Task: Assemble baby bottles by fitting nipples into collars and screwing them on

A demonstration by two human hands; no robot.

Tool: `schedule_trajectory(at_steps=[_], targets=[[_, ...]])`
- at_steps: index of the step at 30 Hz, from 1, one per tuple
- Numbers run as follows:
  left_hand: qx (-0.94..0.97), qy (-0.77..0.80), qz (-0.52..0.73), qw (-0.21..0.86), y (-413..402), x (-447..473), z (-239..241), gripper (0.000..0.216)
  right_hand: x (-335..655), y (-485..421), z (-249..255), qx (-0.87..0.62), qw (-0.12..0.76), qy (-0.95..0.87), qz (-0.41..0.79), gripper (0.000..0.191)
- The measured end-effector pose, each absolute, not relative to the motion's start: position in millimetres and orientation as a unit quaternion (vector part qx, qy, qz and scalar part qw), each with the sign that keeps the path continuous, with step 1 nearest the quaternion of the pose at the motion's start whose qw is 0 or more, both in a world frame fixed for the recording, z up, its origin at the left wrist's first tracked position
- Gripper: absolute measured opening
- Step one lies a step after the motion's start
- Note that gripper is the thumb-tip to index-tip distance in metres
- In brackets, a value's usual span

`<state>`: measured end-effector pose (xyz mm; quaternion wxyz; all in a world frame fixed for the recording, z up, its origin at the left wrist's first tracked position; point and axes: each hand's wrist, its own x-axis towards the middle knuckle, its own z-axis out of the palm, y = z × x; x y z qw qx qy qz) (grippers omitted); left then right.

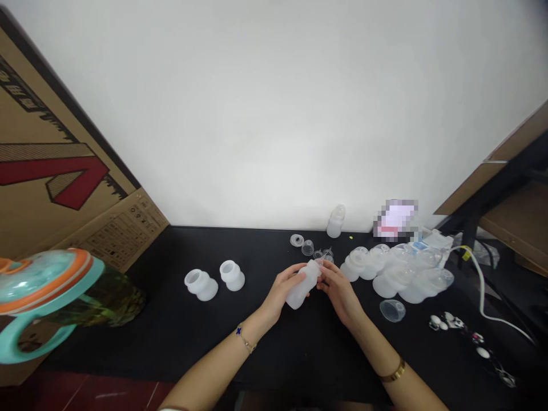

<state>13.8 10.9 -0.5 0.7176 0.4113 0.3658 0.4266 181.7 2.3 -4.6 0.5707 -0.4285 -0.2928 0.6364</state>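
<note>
Facing a white wall (pixel 274 114) across the top of the frame, over a black table (pixel 145 348) along the bottom, with a carton (pixel 51 120) at upper left and a jug (pixel 60 285) at lower left. Crowding the right of the table with domed bottles (pixel 398 271), set close together. Reaching in at lower centre with both hands: curling the left hand (pixel 282 288) snugly around the body of a tilted, milky bottle (pixel 299 288), thumb on top; bending the fingertips of the right hand (pixel 340 288) in at its neck, next to a clear tip (pixel 322 261). Cannot tell whether pinching neck or tip there. Showing further, at left of centre, two open pots (pixel 201 285), then a lone capped bottle (pixel 336 222) against the wall, a loose dome (pixel 393 310) at lower right, and small clear parts (pixel 307 247) just beyond the hands.
</note>
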Motion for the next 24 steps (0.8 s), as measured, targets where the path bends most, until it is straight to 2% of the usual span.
schedule_trajectory(at_steps=[16, 24], targets=[[0.344, 0.362, 0.395, 0.771, 11, 14, 6, 0.043, 183, 3, -4, -0.437, 0.567, -0.279, 0.64, 0.033], [0.325, 0.373, 0.382, 0.781, 9, 15, 13, 0.042, 184, 3, -6, -0.44, 0.576, -0.282, 0.629, 0.026]])
